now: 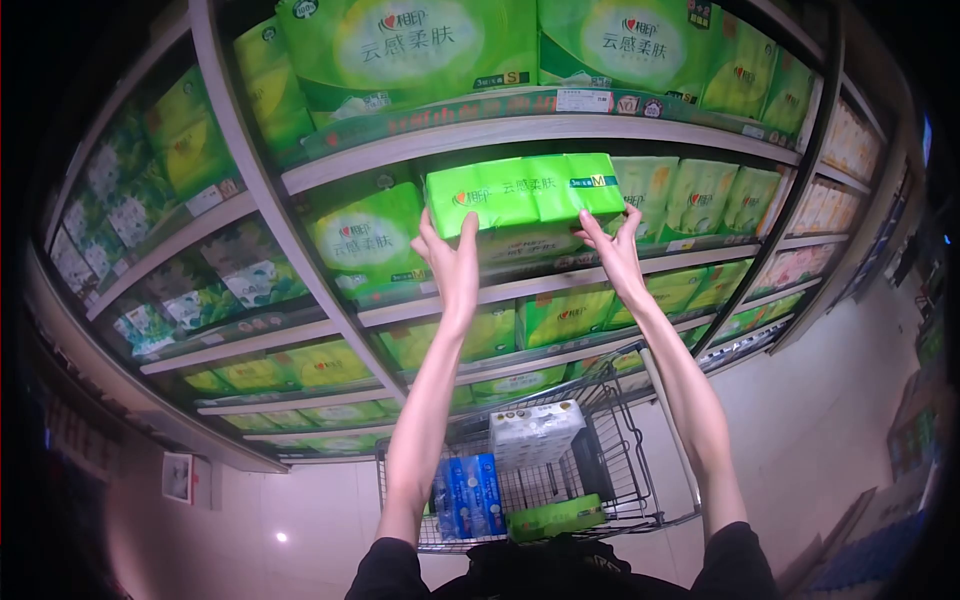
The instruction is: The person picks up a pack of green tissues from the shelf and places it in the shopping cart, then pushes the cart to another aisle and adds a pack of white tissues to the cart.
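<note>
Cart (686,475): white pack (538,435), blue pack (470,497), green pack (556,517) inside | left grip (451,262), right grip (617,254): clamped on tissue bundle (525,188)

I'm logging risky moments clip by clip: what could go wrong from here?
1. The bright green pack is held near its ends by the left hand and right hand; if either slipped, it could tip and drop.
2. Shelved packs sit close by, so it might catch a neighbour.
3. The shopping cart below holds a white pack, blue pack and green bundle; a fall could hit them.
</note>
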Demonstrator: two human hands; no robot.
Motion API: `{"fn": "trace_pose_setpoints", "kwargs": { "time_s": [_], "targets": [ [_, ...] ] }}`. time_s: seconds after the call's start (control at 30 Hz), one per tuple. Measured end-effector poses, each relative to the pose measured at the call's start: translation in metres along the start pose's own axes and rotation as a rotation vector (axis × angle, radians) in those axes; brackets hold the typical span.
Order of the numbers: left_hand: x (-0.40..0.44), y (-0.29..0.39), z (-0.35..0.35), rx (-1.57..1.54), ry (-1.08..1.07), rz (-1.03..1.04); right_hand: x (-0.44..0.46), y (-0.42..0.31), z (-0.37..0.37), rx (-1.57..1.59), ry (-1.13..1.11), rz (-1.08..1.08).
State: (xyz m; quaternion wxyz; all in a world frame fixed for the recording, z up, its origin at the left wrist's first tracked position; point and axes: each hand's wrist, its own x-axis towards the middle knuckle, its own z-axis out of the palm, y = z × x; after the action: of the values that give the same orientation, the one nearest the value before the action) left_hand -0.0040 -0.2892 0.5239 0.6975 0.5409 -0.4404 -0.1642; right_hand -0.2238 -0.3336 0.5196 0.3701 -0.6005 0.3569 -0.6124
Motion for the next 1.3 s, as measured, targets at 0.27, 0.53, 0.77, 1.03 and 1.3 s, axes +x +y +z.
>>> {"fn": "trace_pose_setpoints", "kwargs": {
  "time_s": [0.27,0.53,0.77,1.03,1.3],
  "targets": [
    [-0.064,-0.042,-0.035,-0.767,-0.088,-0.247,-0.075,0.025,-0.033,0.285,0.058,0.294],
    [-0.09,-0.104,-0.059,-0.731,-0.267,-0.469,-0.095,0.092,-0.061,0.33,-0.078,0.558],
    [-0.088,-0.186,-0.06,-0.508,-0.546,-0.527,-0.1,0.155,-0.081,0.28,-0.37,0.685],
    [-0.134,-0.157,-0.072,-0.389,-0.585,-0.478,-0.143,0.167,-0.092,0.089,-0.218,0.656],
    [-0.26,-0.137,-0.155,-0.187,-0.684,-0.747,-0.299,0.097,-0.113,0.016,-0.296,0.763]
  ]
}}
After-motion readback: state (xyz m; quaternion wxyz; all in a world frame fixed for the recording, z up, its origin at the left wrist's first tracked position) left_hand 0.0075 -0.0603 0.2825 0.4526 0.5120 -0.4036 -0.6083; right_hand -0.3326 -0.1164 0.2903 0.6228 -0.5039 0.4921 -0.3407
